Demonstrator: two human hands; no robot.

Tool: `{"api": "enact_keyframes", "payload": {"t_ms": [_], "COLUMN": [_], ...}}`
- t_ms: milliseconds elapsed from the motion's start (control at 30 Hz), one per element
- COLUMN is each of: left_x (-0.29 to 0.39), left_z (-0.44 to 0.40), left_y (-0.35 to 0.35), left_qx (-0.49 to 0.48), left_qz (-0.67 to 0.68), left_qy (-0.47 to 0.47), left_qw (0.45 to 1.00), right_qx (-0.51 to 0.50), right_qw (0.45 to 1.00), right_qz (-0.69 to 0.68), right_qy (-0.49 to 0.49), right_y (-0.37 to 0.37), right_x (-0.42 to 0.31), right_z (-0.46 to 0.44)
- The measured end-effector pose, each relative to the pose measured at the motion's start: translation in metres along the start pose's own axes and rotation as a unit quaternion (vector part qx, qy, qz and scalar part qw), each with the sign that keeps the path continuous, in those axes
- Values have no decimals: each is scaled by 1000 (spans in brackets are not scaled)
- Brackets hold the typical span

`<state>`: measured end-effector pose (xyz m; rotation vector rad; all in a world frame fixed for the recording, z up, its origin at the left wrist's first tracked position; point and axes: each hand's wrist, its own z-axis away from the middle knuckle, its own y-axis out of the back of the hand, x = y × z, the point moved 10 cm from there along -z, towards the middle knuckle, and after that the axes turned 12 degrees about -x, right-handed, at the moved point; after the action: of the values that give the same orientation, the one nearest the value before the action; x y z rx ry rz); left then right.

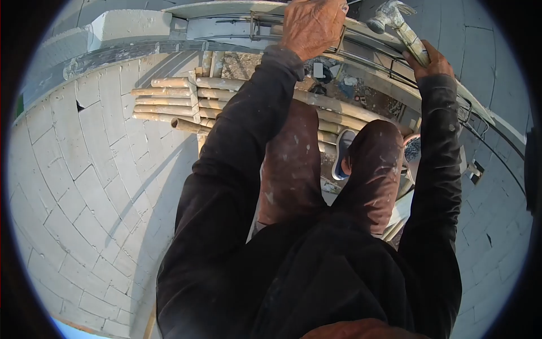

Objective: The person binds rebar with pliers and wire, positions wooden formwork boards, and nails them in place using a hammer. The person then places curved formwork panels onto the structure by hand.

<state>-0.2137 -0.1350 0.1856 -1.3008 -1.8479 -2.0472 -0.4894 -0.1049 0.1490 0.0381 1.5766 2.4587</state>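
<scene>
My right hand (433, 63) is wrapped round the handle of a claw hammer (399, 29), whose metal head points up and to the left. At the top of the view my left hand (314, 28) is closed at the board's edge; what its fingers hold, if anything, is hidden. A long wooden board (370, 29) runs along the channel beneath my hands. Inside that channel lies a cage of thin steel rebar (254, 26), passing below my left wrist and on toward the right.
Bamboo poles (164, 100) form a platform below me, with a shoe (342, 153) on it. Block walls (84, 186) rise on both sides. A pale block (132, 29) sits at upper left. A bucket (412, 150) stands by my right knee. Debris litters the ground far below.
</scene>
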Motion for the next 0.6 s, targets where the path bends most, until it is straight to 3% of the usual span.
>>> {"api": "enact_keyframes", "payload": {"t_ms": [100, 233, 333, 400, 500, 600], "left_x": [8, 2, 10, 20, 13, 12], "left_z": [-2, -8, -6, 1, -7, -9], "left_y": [14, 11, 16, 32, 25, 25], "left_qx": [63, -20, 55, 171, 103, 101], "left_qz": [-23, 3, -21, -31, -28, -48], "left_qy": [-74, 6, -13, -59, -36, -24], "left_qw": [995, 1000, 998, 983, 994, 993], "right_qx": [13, -33, -22, -45, -62, -72], "right_qw": [999, 996, 995, 994, 993, 990], "right_qz": [-25, -81, -93, -89, -90, -101], "right_qy": [-24, -31, -43, -47, -47, -69], "right_y": [3, -4, -9, -11, -16, -22], "right_x": [7, 12, 23, 23, 27, 33], "right_z": [-4, -8, -14, -15, -22, -21]}}
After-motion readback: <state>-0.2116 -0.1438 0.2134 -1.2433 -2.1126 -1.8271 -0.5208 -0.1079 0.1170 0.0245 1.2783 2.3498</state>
